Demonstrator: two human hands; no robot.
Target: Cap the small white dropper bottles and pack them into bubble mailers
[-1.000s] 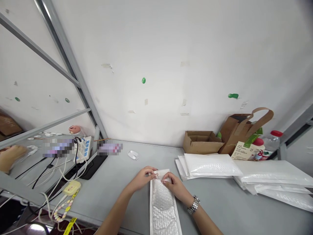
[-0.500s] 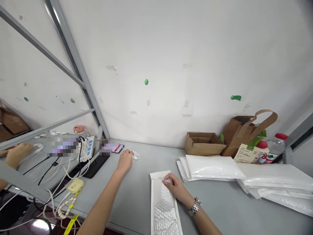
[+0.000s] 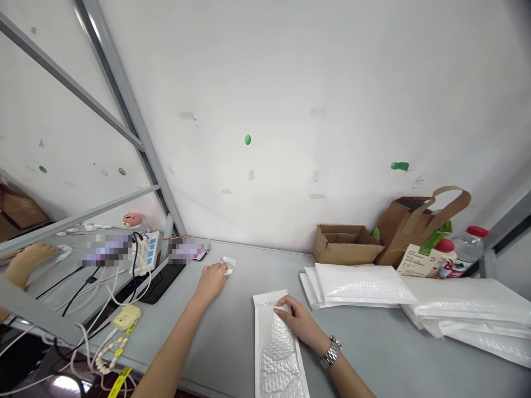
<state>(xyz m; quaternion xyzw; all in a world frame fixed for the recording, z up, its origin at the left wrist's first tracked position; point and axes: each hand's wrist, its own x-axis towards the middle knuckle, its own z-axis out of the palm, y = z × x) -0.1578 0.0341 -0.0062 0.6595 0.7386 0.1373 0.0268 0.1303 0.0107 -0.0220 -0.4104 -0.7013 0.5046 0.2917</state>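
Note:
My left hand (image 3: 212, 281) rests on the grey table with its fingers curled at the near edge of a small white item in clear plastic (image 3: 228, 263). Its exact kind is too small to make out. My right hand (image 3: 295, 319), with a metal watch on the wrist, pinches the upper right edge of a white bubble mailer (image 3: 279, 354). That mailer lies lengthwise towards me, its flap end away from me and its lower end cut off by the frame.
Several bubble mailers (image 3: 360, 284) are piled to the right, with another stack (image 3: 477, 304) beyond. Along the wall stand a cardboard box (image 3: 348, 251), a paper bag (image 3: 392, 232) and a bottle (image 3: 468, 246). A phone (image 3: 201, 254), power strip (image 3: 147, 251) and cables are left; another person's hand (image 3: 37, 255) shows past the frame.
My left hand has shifted slightly down and towards me, and more of the small white item shows beyond its fingers. My right hand keeps its pinch on the bubble mailer.

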